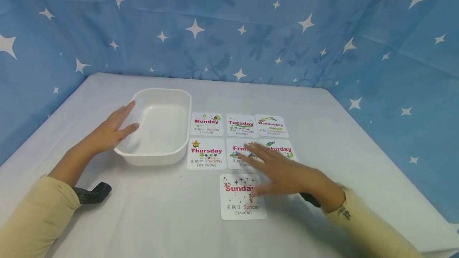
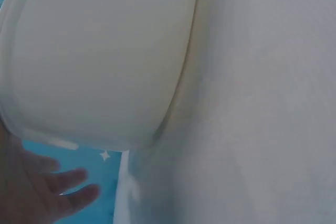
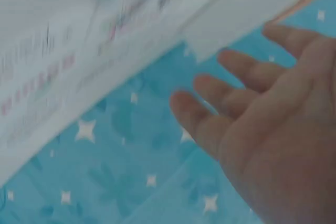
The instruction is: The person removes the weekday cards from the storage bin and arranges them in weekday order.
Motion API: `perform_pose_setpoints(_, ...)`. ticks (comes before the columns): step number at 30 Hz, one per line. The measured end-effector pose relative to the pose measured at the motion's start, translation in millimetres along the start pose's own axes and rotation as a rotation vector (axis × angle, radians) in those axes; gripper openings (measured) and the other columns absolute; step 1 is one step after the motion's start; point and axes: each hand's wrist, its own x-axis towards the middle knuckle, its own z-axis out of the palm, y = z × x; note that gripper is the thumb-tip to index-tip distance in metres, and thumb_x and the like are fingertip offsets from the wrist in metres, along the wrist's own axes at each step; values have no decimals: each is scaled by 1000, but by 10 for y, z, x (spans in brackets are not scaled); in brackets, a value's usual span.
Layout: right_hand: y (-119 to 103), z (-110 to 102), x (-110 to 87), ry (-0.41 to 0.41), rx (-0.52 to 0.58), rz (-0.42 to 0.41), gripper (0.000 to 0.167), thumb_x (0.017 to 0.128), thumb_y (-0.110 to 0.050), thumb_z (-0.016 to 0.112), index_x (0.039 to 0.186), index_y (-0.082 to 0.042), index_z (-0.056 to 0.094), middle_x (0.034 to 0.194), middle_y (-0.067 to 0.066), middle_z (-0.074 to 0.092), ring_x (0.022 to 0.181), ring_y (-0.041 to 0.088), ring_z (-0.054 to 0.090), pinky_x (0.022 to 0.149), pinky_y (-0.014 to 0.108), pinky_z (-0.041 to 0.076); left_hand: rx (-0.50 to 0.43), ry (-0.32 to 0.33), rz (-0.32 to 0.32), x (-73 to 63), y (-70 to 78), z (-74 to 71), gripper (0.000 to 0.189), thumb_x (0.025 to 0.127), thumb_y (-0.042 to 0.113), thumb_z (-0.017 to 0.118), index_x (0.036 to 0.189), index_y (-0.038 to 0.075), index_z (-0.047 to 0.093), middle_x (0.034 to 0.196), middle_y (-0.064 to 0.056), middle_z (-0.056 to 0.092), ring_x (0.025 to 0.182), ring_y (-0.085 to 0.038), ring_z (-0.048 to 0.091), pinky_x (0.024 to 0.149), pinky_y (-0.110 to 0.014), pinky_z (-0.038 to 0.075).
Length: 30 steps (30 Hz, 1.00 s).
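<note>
In the head view my left hand (image 1: 112,128) is beside the left wall of a white plastic tub (image 1: 157,160), thumb and fingers spread at its rim. The left wrist view shows the tub's outer wall (image 2: 100,66) and relaxed fingers (image 2: 73,182). My right hand (image 1: 283,170), blurred, hovers with spread fingers over the cards and holds nothing. Partly hidden under it are the Friday card (image 1: 234,164), the Saturday card (image 1: 287,145) and the Sunday card (image 1: 238,210). The Monday card (image 1: 206,124), Tuesday card (image 1: 242,126), Wednesday card (image 1: 271,126) and Thursday card (image 1: 206,154) lie face up.
A white cloth (image 1: 150,218) covers the table. Monday to Wednesday form the back row, Thursday to Saturday the middle row, and Sunday lies alone in front. The tub stands left of the rows. A blue star-patterned curtain (image 1: 229,31) surrounds the table's back and sides.
</note>
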Motion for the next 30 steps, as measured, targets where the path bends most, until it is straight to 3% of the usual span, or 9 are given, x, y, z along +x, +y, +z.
perform_pose_setpoints(4, 225, -242, 122, 210, 58, 146, 92, 83, -50, 58, 148, -21, -1, 155, 8, -9, 139, 37, -16, 106, 63, -5, 63, 197, 63, -41, 109, -74, 79, 93, 49, 39, 147, 16, -9, 148, -23, -22, 132, -53, -14, 93, -76, 3)
perform_pose_setpoints(7, 338, -378, 279, 311, 77, 260, 91, 86, -53, 51, 147, -19, -7, 153, 9, -17, 136, 38, -25, 100, 68, -13, 123, 247, 93, -56, 317, -134, 85, 91, 59, 32, 145, 13, -14, 146, -20, -29, 130, -46, -29, 93, -74, -13)
perform_pose_setpoints(12, 353, -482, 594, 370, 44, 338, 91, 85, -67, 36, 146, -20, -12, 151, 7, -24, 134, 39, -28, 98, 71, -12, 272, 182, 119, -24, 869, -72, 90, 85, 71, 21, 144, 16, -19, 144, -17, -34, 126, -46, -33, 90, -75, -17)
perform_pose_setpoints(15, 263, -481, 785, 339, 22, 340, 90, 85, -70, 32, 145, -22, -15, 150, 4, -27, 133, 37, -30, 99, 70, -11, 327, 86, 136, 33, 1175, 74, 88, 85, 72, 22, 144, 21, -19, 144, -15, -34, 127, -49, -30, 91, -74, -16)
perform_pose_setpoints(18, 140, -453, 932, 296, -12, 342, 90, 84, -70, 31, 145, -24, -16, 150, 2, -27, 132, 36, -31, 99, 70, -10, 370, 7, 153, 117, 1386, 243, 87, 85, 70, 26, 145, 24, -16, 147, -16, -29, 128, -51, -26, 93, -73, -15)
perform_pose_setpoints(24, -24, -428, 1045, 215, -81, 363, 87, 85, -70, 30, 146, -25, -13, 151, 4, -25, 132, 39, -30, 100, 70, -8, 439, -31, 150, 251, 1580, 479, 82, 87, 67, 26, 146, 24, -11, 149, -19, -22, 129, -51, -24, 95, -73, -13)
perform_pose_setpoints(30, -50, -439, 1034, 180, -115, 362, 85, 86, -68, 28, 146, -24, -14, 151, 6, -23, 132, 40, -29, 100, 71, -6, 473, -37, 145, 280, 1634, 554, 80, 87, 69, 22, 146, 26, -10, 150, -18, -22, 130, -51, -22, 95, -73, -12)
